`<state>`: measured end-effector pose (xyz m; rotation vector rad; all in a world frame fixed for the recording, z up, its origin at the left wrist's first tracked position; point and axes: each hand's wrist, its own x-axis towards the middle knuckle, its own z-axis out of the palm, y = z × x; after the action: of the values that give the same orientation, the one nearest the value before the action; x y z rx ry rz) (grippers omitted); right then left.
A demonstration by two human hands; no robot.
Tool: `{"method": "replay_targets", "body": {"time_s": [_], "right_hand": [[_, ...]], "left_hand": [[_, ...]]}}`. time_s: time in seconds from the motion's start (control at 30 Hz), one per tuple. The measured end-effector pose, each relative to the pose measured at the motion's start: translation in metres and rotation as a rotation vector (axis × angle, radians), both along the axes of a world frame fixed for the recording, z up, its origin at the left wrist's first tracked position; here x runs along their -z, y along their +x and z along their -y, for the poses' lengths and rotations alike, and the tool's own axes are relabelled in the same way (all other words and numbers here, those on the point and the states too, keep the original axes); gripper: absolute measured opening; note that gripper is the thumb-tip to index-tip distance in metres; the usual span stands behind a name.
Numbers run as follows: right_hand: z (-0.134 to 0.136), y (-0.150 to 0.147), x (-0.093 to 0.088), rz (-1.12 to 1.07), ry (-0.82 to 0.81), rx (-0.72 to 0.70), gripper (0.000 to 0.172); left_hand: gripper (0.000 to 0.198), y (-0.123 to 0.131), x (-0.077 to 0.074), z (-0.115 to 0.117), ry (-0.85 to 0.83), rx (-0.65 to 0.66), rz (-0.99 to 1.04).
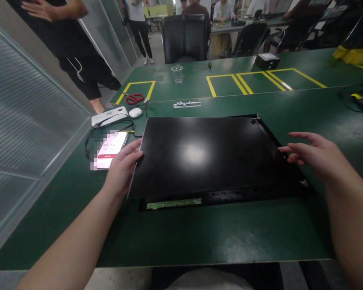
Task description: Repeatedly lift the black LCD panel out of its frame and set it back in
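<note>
A large black display panel lies flat on the green table, slightly offset over a black frame beneath it. A green circuit strip shows along the frame's near edge. My left hand grips the panel's left edge, fingers curled over it. My right hand hovers at the panel's right edge with fingers stretched out, fingertips close to or just touching it, holding nothing.
Left of the panel lie a lit phone, a white device with cable, a white mouse and red scissors. Farther back stand a clear cup, a black box and a black chair. People stand and sit beyond.
</note>
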<state>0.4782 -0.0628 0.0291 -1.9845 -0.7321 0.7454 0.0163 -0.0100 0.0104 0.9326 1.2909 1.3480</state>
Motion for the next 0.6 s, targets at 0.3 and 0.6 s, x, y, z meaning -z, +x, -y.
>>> {"method": "replay_targets", "body": {"time_s": [0.3,0.6], "right_hand": [[-0.002,0.006,0.008,-0.001,0.031,-0.045,0.047],[-0.001,0.009,0.012,0.0,0.053,-0.036,0.049]], "left_hand": [[0.058,0.007,-0.015,0.004,-0.017,0.074,0.059],[0.06,0.009,-0.017,0.006,-0.062,0.08,0.057]]}}
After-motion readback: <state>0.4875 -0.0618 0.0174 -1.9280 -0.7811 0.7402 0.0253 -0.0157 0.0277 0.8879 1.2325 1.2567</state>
